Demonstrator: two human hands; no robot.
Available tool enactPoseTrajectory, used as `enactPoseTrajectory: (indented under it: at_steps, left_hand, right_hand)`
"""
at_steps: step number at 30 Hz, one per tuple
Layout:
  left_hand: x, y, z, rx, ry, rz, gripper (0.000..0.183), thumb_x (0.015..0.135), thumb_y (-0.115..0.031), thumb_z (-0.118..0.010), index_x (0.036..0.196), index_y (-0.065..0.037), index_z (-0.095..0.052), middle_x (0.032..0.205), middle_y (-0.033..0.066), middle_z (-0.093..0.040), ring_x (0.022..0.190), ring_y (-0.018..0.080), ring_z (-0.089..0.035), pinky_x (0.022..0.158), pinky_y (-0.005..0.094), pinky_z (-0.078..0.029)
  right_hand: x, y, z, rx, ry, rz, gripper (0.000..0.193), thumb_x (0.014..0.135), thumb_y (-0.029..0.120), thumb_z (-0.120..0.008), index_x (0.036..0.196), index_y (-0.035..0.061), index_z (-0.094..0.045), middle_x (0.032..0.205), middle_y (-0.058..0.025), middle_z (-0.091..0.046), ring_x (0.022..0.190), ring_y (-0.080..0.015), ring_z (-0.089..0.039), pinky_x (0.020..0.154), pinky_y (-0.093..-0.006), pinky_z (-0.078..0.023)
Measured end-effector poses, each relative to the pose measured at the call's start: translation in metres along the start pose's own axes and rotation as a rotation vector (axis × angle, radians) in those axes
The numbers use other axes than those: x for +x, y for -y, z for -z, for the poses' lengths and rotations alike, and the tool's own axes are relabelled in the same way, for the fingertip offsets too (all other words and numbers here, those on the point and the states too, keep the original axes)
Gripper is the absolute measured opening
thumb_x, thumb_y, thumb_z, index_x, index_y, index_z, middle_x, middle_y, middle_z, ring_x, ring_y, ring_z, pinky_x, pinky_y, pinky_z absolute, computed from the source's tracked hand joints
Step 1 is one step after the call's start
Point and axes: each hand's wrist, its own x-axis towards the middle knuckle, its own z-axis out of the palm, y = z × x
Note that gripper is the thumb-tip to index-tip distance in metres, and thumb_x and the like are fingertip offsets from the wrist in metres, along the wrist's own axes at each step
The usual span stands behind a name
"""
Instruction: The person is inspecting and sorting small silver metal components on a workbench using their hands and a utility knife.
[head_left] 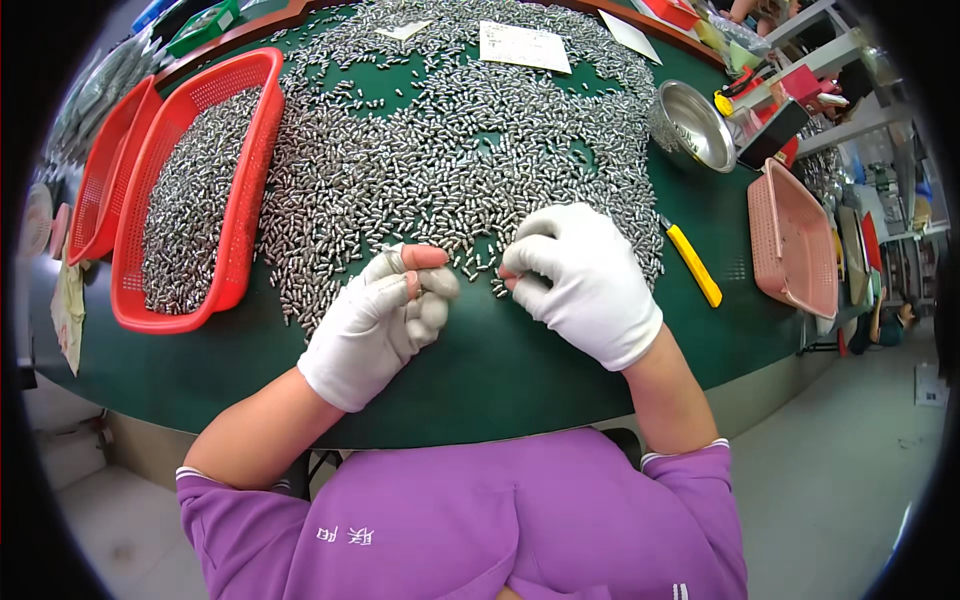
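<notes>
Small, shiny metal cylinders with narrowed ends (450,170) lie spread thickly over the green table. Both my hands wear white gloves with bare thumb and fingertips showing. At the near edge of the spread, my left hand (375,315) is closed, its fingers curled and the index finger pointing right over the thumb; whatever it may hold is hidden. Just to the right, my right hand (585,280) is closed in a downward pinch at a small metal cylinder (500,289). A few loose cylinders (475,268) lie between the two hands.
At the left stands a red perforated basket (270,150) full of the same cylinders, with another red basket (100,190) beside it. To the right are a steel bowl (715,135), a yellow utility knife (695,265) and a pink basket (765,240). Paper sheets (523,46) lie at the back.
</notes>
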Motion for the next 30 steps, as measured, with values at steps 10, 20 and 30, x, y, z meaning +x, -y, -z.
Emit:
enactPoseTrajectory:
  at_steps: [10,20,30]
  left_hand:
    - [-0.001,-0.002,0.001,0.032,0.099,0.089,0.014,0.099,-0.023,-0.052,0.104,-0.011,-0.056,0.073,-0.0012,-0.046,0.05,0.0069,-0.03,0.05,0.0213,-0.028]
    - [-0.003,-0.001,-0.017,0.309,-0.023,0.196,0.023,0.095,-0.015,-0.058,0.114,-0.005,-0.052,0.087,0.0025,-0.059,0.055,0.0029,-0.036,0.049,0.0181,-0.029]
    - [-0.005,0.003,-0.011,0.338,-0.037,0.178,0.012,0.097,-0.019,-0.057,0.1,-0.007,-0.055,0.084,0.0039,-0.062,0.054,0.0038,-0.039,0.049,0.0189,-0.029]
  right_hand:
    - [-0.004,-0.003,-0.009,-0.085,0.131,0.036,0.009,0.07,0.016,-0.075,0.077,0.013,-0.07,0.077,-0.0026,-0.06,0.077,-0.0241,-0.06,0.068,-0.0374,-0.049]
    - [-0.005,0.018,-0.009,0.55,0.036,-0.181,0.014,0.072,0.004,-0.078,0.081,0.0073,-0.068,0.085,-0.0042,-0.059,0.08,-0.0163,-0.059,0.072,-0.0283,-0.048]
    - [-0.007,0.023,-0.017,0.762,0.116,-0.287,0.013,0.079,0.005,-0.076,0.088,0.0072,-0.068,0.09,-0.002,-0.056,0.079,-0.0099,-0.056,0.069,-0.0258,-0.047]
